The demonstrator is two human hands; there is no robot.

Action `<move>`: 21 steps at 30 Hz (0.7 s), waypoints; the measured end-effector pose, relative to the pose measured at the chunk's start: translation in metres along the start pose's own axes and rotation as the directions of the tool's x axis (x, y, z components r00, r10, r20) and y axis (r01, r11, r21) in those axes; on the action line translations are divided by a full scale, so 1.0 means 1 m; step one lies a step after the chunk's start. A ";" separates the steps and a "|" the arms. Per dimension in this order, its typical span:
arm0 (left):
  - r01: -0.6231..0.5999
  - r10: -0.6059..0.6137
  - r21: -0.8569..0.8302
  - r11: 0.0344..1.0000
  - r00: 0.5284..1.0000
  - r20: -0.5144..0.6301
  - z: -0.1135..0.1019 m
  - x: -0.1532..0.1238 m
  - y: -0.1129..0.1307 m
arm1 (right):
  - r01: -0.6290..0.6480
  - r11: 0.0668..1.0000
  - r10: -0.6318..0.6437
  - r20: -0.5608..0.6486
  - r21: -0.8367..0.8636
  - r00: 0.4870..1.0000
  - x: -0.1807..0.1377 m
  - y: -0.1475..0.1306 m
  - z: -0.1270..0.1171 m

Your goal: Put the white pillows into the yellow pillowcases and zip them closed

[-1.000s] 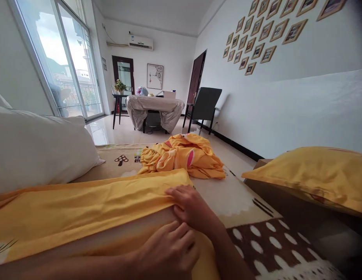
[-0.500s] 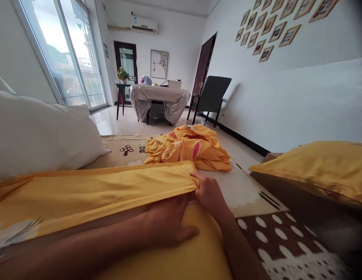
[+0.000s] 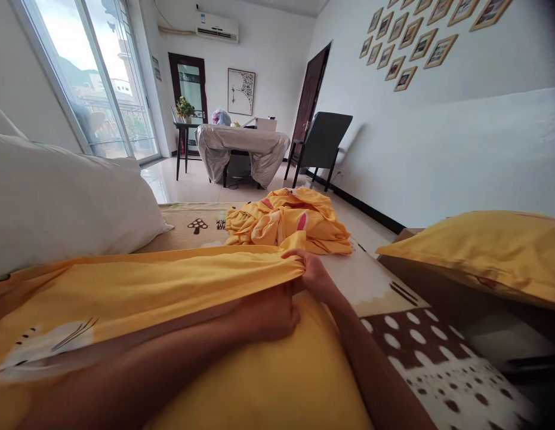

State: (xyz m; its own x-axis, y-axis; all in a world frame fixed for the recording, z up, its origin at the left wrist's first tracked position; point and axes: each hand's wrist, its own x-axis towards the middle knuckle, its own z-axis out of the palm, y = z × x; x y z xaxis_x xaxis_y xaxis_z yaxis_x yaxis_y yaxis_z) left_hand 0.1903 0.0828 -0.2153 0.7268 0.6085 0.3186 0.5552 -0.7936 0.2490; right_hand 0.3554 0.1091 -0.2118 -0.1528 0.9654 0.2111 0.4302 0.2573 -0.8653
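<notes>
A yellow pillowcase (image 3: 183, 280) with a printed white whiskered face stretches across in front of me. Its far right corner is pinched by my right hand (image 3: 314, 273), fingers closed on the fabric. From the lower left my left arm runs beneath the raised hemmed edge. My left hand (image 3: 271, 313) is closed in a fist just below that corner; its fingertips are hidden, so what it holds cannot be made out. More smooth yellow fabric (image 3: 268, 382) lies under the arms. Beyond the corner is a crumpled heap of yellow printed bedding (image 3: 290, 221).
A white pillow (image 3: 67, 203) lies on the left. To the right a yellow pillow (image 3: 483, 257) rests on a cardboard box (image 3: 407, 272). A patterned brown and cream blanket (image 3: 412, 340) spreads underneath. Farther back stand a covered table (image 3: 241, 140) and a dark chair (image 3: 324, 140).
My left hand has gone from spread thumb and fingers to a fist and shifted up towards the corner. The pillowcase corner now bunches upward at my right hand. The view has shifted slightly.
</notes>
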 end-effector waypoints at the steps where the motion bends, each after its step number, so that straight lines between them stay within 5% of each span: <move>1: -0.003 0.004 -0.024 1.000 1.000 0.009 -0.001 0.000 -0.001 | -0.001 0.998 0.004 0.064 -0.058 0.998 0.001 -0.004 -0.003; 3: 0.006 -0.003 -0.034 0.999 0.997 0.072 -0.001 0.001 -0.003 | -0.005 0.946 0.043 0.111 -0.326 0.993 0.003 -0.015 -0.007; 5: 0.024 -0.026 0.014 1.000 0.986 0.162 -0.001 0.003 -0.003 | -0.065 0.796 0.092 0.014 -0.601 0.996 0.006 -0.028 -0.005; 8: 0.003 -0.032 0.133 0.991 0.975 0.219 -0.001 0.006 -0.005 | -0.172 0.651 0.085 -0.154 -0.740 0.984 0.013 -0.043 0.006; 15: -0.031 0.009 0.133 0.991 0.987 0.162 -0.002 0.007 -0.011 | -0.274 0.727 0.055 -0.343 -0.630 0.938 0.024 -0.026 0.019; 21: -0.036 0.036 0.070 0.997 0.999 -0.003 0.003 0.000 -0.010 | -0.116 0.911 -0.046 -0.375 -0.396 0.926 0.031 -0.001 0.019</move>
State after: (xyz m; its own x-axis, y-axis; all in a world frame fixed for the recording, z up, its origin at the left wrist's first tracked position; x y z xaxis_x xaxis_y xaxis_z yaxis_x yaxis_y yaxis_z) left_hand 0.1861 0.0909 -0.2206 0.7449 0.5796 0.3305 0.5560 -0.8130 0.1728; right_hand 0.3335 0.1384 -0.2126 0.1725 0.8977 0.4054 0.7618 0.1393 -0.6326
